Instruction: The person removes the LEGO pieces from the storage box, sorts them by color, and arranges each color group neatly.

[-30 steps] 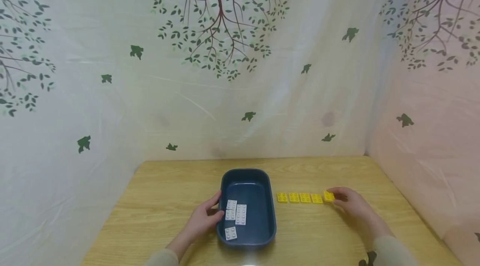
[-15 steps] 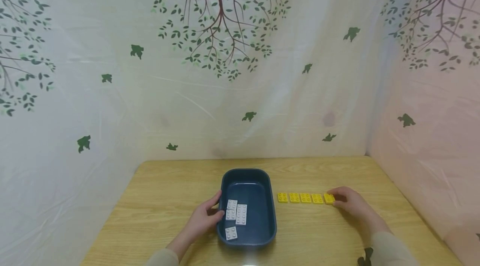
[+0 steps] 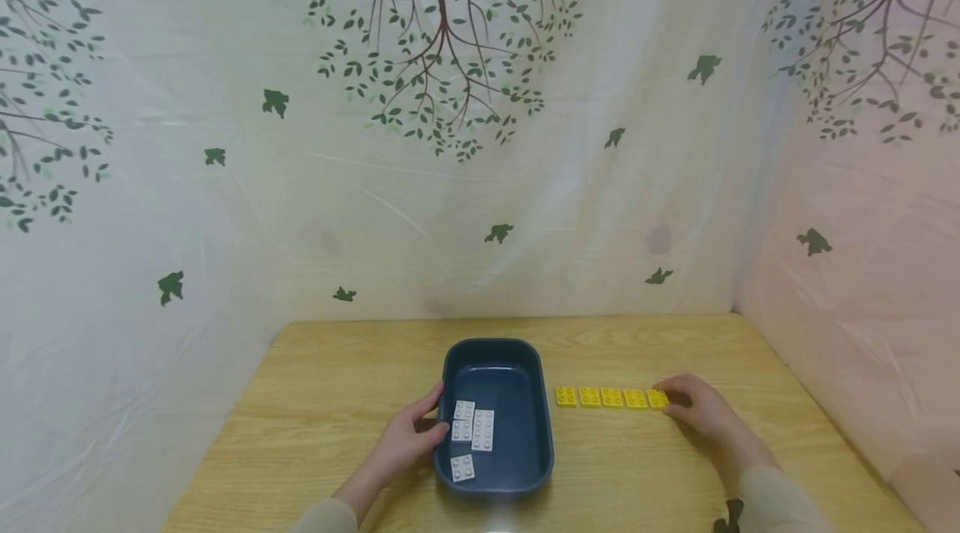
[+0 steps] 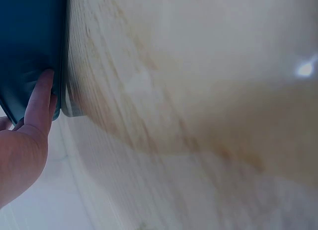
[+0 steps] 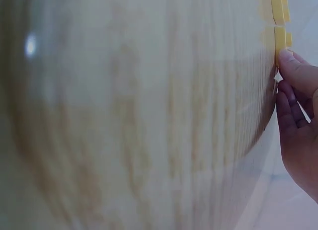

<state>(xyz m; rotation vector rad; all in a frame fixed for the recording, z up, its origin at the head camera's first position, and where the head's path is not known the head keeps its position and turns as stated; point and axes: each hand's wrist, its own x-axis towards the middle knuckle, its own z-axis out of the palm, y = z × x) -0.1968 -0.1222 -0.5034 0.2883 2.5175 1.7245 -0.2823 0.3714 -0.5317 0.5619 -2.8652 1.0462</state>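
Observation:
A dark blue tray (image 3: 517, 424) stands on the wooden table, with several white toy bricks (image 3: 482, 430) lying in its left part. My left hand (image 3: 401, 439) grips the tray's left side, the thumb at the rim; the left wrist view shows a finger along the tray's wall (image 4: 30, 36). To the right of the tray runs a row of several yellow toy bricks (image 3: 611, 398). At the row's right end my right hand (image 3: 705, 412) pinches the last yellow brick (image 3: 657, 399) between thumb and fingers. That brick (image 5: 280, 43) sits flat on the table in the right wrist view.
The wooden table (image 3: 337, 383) reaches back to a pale curtain (image 3: 390, 249) printed with trees and leaves. More curtain hangs along the left and right sides. A small dark object (image 3: 729, 516) shows beside the right sleeve.
The last yellow brick, tilted a second ago, now lies flat and has moved slightly left against the row, still pinched by my right hand. The left hand and tray stay put.

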